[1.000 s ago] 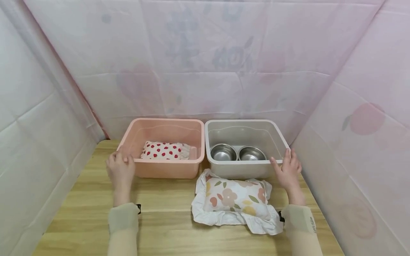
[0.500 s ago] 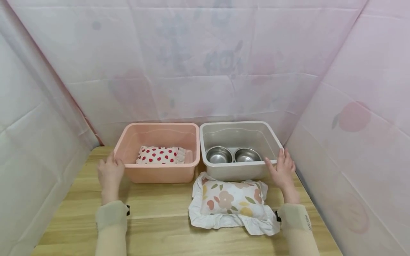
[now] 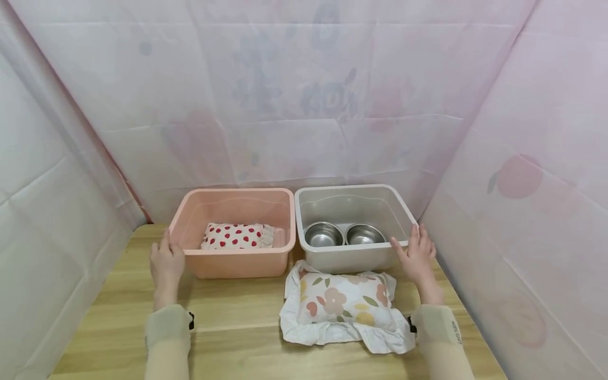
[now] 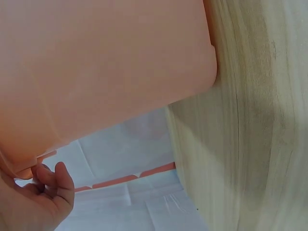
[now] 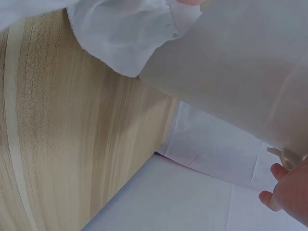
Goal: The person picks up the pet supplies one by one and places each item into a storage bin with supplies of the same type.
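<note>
A pink plastic basin [image 3: 239, 265] stands at the back left of the wooden table, with a small strawberry-print pillow [image 3: 236, 236] inside. My left hand [image 3: 167, 264] holds its front left corner, fingers curled at the rim in the left wrist view. Beside it is a light grey basin [image 3: 353, 258] containing two metal bowls [image 3: 324, 235]. My right hand [image 3: 418, 259] touches that basin's front right corner, its fingers fairly straight along the side and thumb at the front rim. A floral pillow [image 3: 338, 306] with a white frilled edge lies before the grey basin.
Pale printed cloth [image 3: 266, 142] hangs behind the basins and along both sides of the table [image 3: 237, 327]. The floral pillow lies close to my right wrist.
My left hand has shifted slightly outward at the pink basin's corner. The head view has tilted, so everything sits a little lower. Both basins stay side by side.
</note>
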### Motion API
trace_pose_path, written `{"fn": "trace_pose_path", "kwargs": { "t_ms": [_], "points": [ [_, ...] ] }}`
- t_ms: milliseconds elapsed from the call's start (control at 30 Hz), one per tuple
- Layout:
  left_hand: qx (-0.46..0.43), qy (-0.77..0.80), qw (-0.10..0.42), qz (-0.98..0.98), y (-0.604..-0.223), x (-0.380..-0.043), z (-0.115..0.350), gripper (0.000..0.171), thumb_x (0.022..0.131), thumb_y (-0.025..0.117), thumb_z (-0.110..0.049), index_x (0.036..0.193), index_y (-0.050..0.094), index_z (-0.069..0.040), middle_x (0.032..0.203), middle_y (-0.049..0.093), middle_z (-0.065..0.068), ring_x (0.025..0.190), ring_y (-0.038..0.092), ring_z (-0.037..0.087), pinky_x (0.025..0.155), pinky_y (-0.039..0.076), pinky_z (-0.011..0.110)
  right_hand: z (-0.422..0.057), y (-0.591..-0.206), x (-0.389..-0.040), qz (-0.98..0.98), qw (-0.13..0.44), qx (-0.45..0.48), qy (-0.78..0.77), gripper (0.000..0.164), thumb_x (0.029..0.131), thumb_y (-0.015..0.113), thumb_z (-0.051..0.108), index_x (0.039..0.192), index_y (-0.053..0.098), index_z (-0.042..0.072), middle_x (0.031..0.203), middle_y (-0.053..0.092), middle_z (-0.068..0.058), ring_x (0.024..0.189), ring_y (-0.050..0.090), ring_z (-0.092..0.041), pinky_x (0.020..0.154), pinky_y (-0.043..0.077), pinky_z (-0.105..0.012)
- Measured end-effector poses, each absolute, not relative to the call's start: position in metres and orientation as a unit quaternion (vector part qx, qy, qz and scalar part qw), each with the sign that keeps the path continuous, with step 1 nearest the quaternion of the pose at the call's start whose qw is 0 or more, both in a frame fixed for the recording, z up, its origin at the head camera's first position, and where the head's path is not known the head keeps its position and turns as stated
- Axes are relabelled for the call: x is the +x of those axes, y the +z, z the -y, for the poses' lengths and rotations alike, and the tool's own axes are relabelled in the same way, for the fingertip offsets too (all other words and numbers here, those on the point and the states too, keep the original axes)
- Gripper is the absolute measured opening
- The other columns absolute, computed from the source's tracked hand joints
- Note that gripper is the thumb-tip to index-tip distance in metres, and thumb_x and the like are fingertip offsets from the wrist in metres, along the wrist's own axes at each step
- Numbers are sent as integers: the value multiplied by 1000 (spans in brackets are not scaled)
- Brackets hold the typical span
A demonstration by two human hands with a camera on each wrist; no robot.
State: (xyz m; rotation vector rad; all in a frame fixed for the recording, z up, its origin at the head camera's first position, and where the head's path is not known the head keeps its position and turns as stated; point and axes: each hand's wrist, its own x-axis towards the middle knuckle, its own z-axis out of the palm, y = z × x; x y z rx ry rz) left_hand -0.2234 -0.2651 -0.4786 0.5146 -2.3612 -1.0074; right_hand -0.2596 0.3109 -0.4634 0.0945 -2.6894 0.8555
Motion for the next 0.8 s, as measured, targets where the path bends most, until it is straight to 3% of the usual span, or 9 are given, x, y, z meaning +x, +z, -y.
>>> {"fn": "trace_pose_path", "kwargs": {
  "t_ms": [267, 800],
  "points": [
    [173, -369, 269, 873, -476, -217, 263, 51, 97, 34, -12, 144, 40, 6, 100, 46, 36, 94, 45, 54, 80, 36, 62, -309, -464, -260, 939, 165, 35, 300, 85, 101, 47, 43, 151, 7, -13, 155, 2, -37, 139, 7, -58, 108, -4, -67],
    [177, -377, 269, 869, -479, -212, 258, 52, 97, 33, -13, 147, 37, 4, 102, 45, 34, 94, 44, 52, 80, 36, 62, -308, -461, -255, 941, 164, 31, 296, 82, 100, 49, 40, 150, 11, -13, 153, 5, -38, 137, 9, -59, 107, -2, -68]
  ]
}}
